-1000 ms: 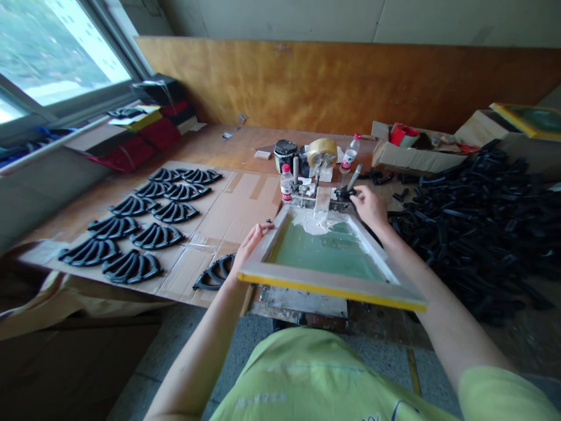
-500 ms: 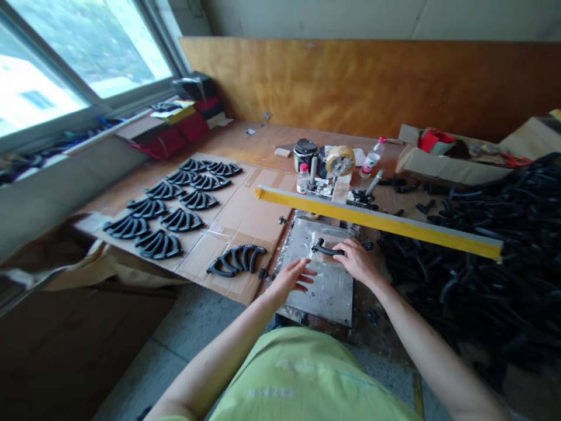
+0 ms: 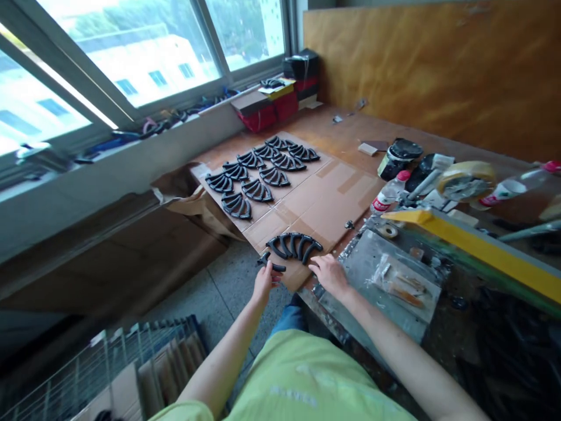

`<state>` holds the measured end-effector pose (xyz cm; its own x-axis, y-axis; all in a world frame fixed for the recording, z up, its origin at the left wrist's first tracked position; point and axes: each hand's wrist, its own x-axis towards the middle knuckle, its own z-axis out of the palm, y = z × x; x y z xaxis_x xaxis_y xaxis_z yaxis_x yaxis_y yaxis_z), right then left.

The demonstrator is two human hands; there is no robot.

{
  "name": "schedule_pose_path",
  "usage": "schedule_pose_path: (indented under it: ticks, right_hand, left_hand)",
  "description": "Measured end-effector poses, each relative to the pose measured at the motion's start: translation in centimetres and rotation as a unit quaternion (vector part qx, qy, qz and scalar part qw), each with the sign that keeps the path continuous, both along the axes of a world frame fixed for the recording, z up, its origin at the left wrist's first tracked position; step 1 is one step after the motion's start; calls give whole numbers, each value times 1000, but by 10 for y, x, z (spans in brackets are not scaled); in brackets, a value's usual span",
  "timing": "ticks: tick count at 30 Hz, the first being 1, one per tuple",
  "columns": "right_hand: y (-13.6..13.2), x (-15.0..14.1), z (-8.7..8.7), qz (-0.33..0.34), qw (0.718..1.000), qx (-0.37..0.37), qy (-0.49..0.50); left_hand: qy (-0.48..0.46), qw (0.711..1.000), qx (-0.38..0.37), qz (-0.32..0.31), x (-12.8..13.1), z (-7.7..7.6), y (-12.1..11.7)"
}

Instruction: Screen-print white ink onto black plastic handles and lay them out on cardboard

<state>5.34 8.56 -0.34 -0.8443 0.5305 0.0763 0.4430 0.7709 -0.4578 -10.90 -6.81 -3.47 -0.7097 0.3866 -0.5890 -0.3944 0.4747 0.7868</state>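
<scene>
My left hand [image 3: 263, 285] is closed on a black curved handle [image 3: 276, 267], held at the near left corner of the cardboard sheet [image 3: 324, 204]. Just beyond it lies a fanned row of similar black handles [image 3: 294, 244] on the cardboard. My right hand [image 3: 331, 273] is at the right end of that row, fingers apart and bent toward the last piece; whether they touch it I cannot tell. Further back on the sheet, several more fans of black handles [image 3: 274, 177] lie side by side.
To my right is a metal plate [image 3: 368, 275] under a yellow-edged bar [image 3: 477, 245]. Behind stand a plastic bottle [image 3: 389, 193], a black tub [image 3: 398, 158] and a tape roll [image 3: 467, 180]. Dark parts [image 3: 512, 339] are heaped at the right. A wire rack [image 3: 144, 362] stands below left.
The view has swung left. The black handle has gone from the metal plate, in my right hand, to my left hand over the cardboard. My right hand has moved left to the row.
</scene>
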Motion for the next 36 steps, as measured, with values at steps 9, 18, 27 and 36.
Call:
schedule_pose_path:
  ticks: [9,18,27,36]
  right_hand:
    - [12,-61,-42,-58,994,-15,-90]
    - [23,-80,-37,-65,991,-53,-108]
    - [8,-90,-29,-91,991,-2,-98]
    - [-7,-118,-29,-129,980,9,-151]
  left_hand:
    - [62,982,-117,-137,-70,-34,9]
    - [185,922,-221,-260,-121,-21,52]
    - [487,777,-122,-380,-82,4,52]
    - [484,722,-170,-464,-93,4,78]
